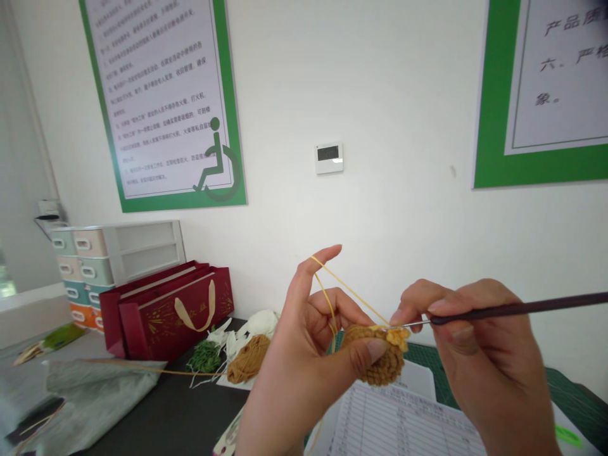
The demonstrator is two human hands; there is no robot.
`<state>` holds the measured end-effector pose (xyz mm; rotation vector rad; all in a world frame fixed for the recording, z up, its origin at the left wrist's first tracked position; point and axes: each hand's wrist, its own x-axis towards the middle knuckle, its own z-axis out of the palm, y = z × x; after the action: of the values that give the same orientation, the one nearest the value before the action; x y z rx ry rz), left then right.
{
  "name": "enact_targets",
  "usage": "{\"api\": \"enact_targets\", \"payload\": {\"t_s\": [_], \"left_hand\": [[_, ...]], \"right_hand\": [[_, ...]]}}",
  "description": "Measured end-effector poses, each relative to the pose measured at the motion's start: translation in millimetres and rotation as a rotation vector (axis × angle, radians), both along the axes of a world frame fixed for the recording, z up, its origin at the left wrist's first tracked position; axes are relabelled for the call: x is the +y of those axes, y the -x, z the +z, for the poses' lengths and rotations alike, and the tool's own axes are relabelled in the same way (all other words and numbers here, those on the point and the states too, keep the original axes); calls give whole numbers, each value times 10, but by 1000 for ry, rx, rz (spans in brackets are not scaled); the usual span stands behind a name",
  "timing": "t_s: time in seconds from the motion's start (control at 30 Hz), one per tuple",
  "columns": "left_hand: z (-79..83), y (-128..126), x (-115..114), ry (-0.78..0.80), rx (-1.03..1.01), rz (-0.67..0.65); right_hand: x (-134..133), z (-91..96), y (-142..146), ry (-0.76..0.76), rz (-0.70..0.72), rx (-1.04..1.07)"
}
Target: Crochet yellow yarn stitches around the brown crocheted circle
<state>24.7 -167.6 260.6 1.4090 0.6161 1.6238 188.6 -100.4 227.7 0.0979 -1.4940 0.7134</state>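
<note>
Between the thumb and fingers of my left hand is a small round crochet piece, brown with a bit of yellow along its top edge. Yellow yarn loops over my raised left index finger and runs down to the piece. My right hand grips a crochet hook by its dark handle. The hook's thin metal tip meets the yellow stitches at the top of the piece; the very end is hidden in them.
Printed sheets lie under my hands on a green cutting mat. To the left are a brown yarn ball, green yarn, white yarn, a grey cloth, dark red gift bags and a drawer unit.
</note>
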Motion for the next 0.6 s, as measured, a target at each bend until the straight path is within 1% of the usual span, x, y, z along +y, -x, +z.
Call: {"api": "enact_targets", "payload": {"t_s": [0.17,0.33,0.6], "left_hand": [[24,-46,-63,12,-13,15],[16,-47,-55,10,-4,27],[25,-68,-64,5,-42,-6]], "right_hand": [[-38,-1,26,33,-8,7],[-32,-13,38,60,16,30],[-41,-22,60,91,15,50]]}}
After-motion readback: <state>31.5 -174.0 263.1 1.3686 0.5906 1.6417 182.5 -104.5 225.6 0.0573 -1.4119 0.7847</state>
